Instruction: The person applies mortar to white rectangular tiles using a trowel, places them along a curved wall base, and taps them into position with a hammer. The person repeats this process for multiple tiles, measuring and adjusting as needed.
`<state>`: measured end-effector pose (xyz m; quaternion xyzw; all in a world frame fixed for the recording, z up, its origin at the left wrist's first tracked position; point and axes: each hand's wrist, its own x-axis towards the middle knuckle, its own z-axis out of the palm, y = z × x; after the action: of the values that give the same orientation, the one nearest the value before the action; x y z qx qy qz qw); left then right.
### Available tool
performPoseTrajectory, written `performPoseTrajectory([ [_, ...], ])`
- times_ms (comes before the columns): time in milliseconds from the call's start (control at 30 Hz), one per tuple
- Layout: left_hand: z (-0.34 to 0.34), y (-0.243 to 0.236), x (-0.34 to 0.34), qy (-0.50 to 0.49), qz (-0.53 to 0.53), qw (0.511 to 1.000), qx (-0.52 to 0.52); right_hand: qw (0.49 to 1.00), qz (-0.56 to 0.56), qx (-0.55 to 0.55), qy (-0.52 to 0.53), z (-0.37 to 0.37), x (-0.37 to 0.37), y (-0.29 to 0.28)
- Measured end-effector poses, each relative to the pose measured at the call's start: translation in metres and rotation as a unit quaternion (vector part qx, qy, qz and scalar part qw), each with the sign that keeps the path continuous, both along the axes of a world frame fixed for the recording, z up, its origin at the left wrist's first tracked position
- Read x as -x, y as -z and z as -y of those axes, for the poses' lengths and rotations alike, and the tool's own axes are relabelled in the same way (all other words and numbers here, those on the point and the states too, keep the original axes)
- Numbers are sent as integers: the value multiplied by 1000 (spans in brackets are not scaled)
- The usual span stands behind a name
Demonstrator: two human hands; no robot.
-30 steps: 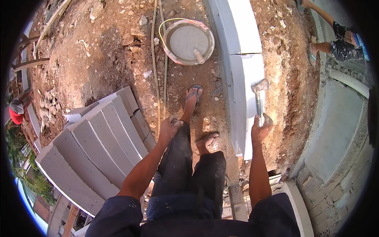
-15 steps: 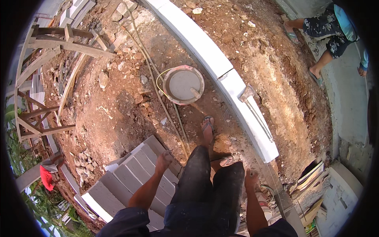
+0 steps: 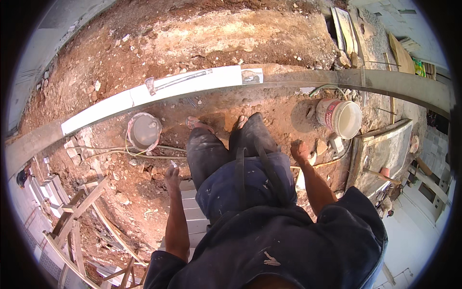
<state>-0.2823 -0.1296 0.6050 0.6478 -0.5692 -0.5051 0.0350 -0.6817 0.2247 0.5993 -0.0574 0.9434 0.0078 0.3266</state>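
My left hand (image 3: 172, 179) hangs low beside my left leg, fingers partly stretched, with nothing visible in it. Just behind it, a stack of pale grey blocks (image 3: 193, 213) is partly hidden by my body. My right hand (image 3: 300, 151) is loosely curled beside my right thigh, and no object shows in it. In front of me runs a curved row of white blocks (image 3: 115, 103) on a grey footing (image 3: 308, 78). A hammer-like tool (image 3: 180, 81) with a long handle lies on the blocks. A bucket (image 3: 159, 139) of grey mortar stands ahead on the left.
A white-and-red bucket (image 3: 328, 113) stands on the right, near a framed board (image 3: 385, 156). A hose (image 3: 101, 153) crosses the rubble ground at left, beyond a wooden trestle (image 3: 77, 212). Planks (image 3: 344, 31) lie at the far right. Another person (image 3: 386, 206) is at the right edge.
My view has swung to the right, so the block row now crosses in front of me and the mortar bucket is on my left. Both hands remain low at my sides.
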Motion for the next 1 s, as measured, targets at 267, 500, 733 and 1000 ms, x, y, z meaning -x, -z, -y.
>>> performPoseTrajectory([
  [267, -1, -57, -1, 121, 72, 990, 25, 992, 76, 31, 94, -42, -17, 4],
  [500, -17, -95, -33, 156, 162, 974, -38, 985, 60, 93, 130, -43, -24, 49],
  [733, -62, -72, -40, 67, 28, 997, 15, 971, 16, 193, 142, -56, 10, 53],
  [1000, -101, -23, 1, 79, 53, 994, 44, 984, 53, 159, 59, -84, 98, 96],
])
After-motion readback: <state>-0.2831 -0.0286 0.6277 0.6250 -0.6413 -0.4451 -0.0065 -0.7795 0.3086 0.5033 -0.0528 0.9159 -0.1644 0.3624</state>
